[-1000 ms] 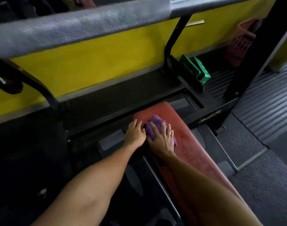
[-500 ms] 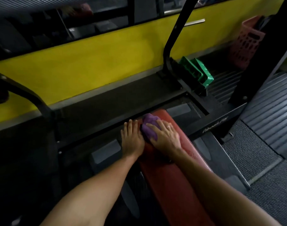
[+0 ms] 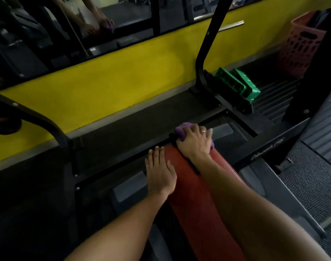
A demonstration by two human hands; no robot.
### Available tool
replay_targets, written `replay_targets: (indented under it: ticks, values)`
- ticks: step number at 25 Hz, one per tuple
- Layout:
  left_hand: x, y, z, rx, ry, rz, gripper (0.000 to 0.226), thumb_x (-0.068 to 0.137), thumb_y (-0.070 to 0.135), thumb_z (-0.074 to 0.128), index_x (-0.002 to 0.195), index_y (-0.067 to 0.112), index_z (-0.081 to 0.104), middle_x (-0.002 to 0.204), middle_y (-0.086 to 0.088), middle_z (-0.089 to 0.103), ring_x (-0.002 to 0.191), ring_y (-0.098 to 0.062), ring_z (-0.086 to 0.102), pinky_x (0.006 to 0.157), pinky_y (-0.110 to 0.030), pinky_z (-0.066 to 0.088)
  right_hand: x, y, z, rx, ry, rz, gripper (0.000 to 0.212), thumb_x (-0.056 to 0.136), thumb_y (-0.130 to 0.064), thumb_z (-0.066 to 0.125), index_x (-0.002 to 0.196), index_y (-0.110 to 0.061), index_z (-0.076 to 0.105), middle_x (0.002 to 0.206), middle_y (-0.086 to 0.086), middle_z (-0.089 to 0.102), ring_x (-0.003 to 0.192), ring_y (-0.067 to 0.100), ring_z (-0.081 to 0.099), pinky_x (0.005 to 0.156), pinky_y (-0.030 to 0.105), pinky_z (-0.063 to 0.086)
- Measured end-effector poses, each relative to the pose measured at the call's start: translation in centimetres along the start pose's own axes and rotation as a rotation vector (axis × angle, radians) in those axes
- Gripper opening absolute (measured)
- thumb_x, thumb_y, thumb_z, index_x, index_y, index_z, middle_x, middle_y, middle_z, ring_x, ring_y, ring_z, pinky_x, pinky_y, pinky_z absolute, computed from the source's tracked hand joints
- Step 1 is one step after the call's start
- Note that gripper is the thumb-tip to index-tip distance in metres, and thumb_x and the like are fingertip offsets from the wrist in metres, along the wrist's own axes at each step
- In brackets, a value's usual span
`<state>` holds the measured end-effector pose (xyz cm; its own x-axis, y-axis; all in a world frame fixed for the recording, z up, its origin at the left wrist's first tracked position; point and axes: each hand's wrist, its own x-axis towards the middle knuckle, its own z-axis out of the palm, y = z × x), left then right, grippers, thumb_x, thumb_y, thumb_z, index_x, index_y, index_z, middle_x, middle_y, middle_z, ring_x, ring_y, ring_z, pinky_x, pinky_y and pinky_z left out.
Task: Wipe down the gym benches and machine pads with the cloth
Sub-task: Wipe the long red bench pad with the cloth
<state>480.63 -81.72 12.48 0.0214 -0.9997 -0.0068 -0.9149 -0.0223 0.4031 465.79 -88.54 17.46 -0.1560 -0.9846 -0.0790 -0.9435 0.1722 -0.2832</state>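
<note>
One bench in progress: right hand presses cloth flat-fingered at its far end, left hand rests flat alongside; more presumably remains.

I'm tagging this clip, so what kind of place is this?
Most likely a gym: a red padded bench sits in a black metal frame, ribbed rubber flooring lies alongside, and the right hand presses a purple cloth on the pad's far end.
</note>
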Motion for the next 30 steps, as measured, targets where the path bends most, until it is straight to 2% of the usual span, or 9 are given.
replay_targets:
  ticks: [3,5,9,11,14,17,20,23,30]
  values:
    - [0.0,-0.2,0.4,0.106,0.006,0.048,0.061,0.106,0.041,0.025,0.160,0.015,0.014,0.168,-0.007,0.012,0.155,-0.026,0.001,0.125,-0.044,-0.002,-4.5,-1.6,0.9,0.103,-0.046,-0.219,0.052,0.094,-0.059,0.047,0.144,-0.044,0.043,0.157,-0.001,0.034,0.148,0.030,0.021,0.124,0.055,0.009]
    - [-0.3,0.1,0.1,0.087,-0.011,0.057,0.061,0.105,0.041,0.021,0.160,0.014,0.016,0.168,-0.008,0.013,0.155,-0.027,0.003,0.126,-0.046,0.000,-7.5,0.4,0.3,0.105,-0.094,-0.227,0.057,0.096,-0.064,0.041,0.150,-0.046,0.035,0.164,-0.003,0.025,0.153,0.027,0.015,0.126,0.053,0.007]
    - [-0.3,0.5,-0.8,0.140,-0.009,0.046,0.060,0.104,0.036,0.026,0.158,0.011,0.023,0.166,-0.010,0.020,0.154,-0.029,0.011,0.125,-0.048,0.000,-10.9,6.5,-0.2,-0.023,0.087,-0.027,0.070,0.091,-0.072,0.040,0.152,-0.039,0.037,0.156,0.002,0.041,0.143,0.033,0.039,0.119,0.059,0.025]
    - [-0.1,1.1,-1.2,0.157,-0.037,0.100,0.059,0.104,0.032,0.033,0.158,0.010,0.025,0.165,-0.009,0.024,0.153,-0.027,0.015,0.125,-0.048,-0.001,-8.7,6.7,-0.8,0.040,0.028,0.143,0.077,0.089,-0.075,0.042,0.155,-0.036,0.031,0.154,0.004,0.041,0.137,0.036,0.043,0.115,0.057,0.030]
    - [1.0,1.8,-1.5,0.113,-0.053,0.222,0.054,0.105,0.028,0.036,0.156,0.011,0.031,0.162,-0.007,0.030,0.152,-0.025,0.020,0.125,-0.045,0.003,-4.7,4.3,-1.9,0.160,-0.086,0.338,0.089,0.086,-0.079,0.043,0.157,-0.030,0.022,0.157,0.010,0.036,0.138,0.042,0.039,0.119,0.063,0.017]
    - [2.5,3.1,-0.8,0.117,-0.095,0.373,0.054,0.104,0.029,0.033,0.153,0.007,0.038,0.160,-0.010,0.036,0.150,-0.025,0.026,0.125,-0.041,0.008,-7.9,5.4,-1.7,0.010,-0.083,0.251,0.098,0.083,-0.087,0.039,0.159,-0.030,0.017,0.160,0.008,0.031,0.141,0.043,0.036,0.120,0.068,0.001]
    - [3.1,4.6,0.2,0.023,-0.117,0.444,0.067,0.097,0.041,0.018,0.151,0.008,0.042,0.159,-0.011,0.038,0.149,-0.025,0.030,0.125,-0.039,0.010,-14.1,9.2,-2.5,-0.055,-0.069,0.284,0.100,0.078,-0.092,0.032,0.159,-0.035,0.018,0.157,0.005,0.038,0.139,0.038,0.042,0.121,0.064,0.007]
    - [2.2,5.1,0.8,0.074,-0.121,0.532,0.064,0.099,0.044,0.019,0.155,0.017,0.036,0.163,-0.004,0.030,0.152,-0.023,0.023,0.126,-0.043,0.012,-17.1,10.3,-2.3,-0.072,-0.043,0.334,0.100,0.078,-0.091,0.030,0.159,-0.033,0.025,0.156,0.006,0.040,0.137,0.037,0.043,0.121,0.059,0.015]
    - [2.3,5.0,1.4,0.202,-0.109,0.536,0.059,0.102,0.041,0.021,0.158,0.021,0.029,0.165,-0.002,0.026,0.154,-0.020,0.017,0.125,-0.046,0.014,-7.2,7.9,-2.4,0.138,-0.146,0.314,0.081,0.081,-0.074,0.053,0.150,-0.033,0.037,0.146,0.007,0.045,0.128,0.038,0.046,0.102,0.049,0.040]
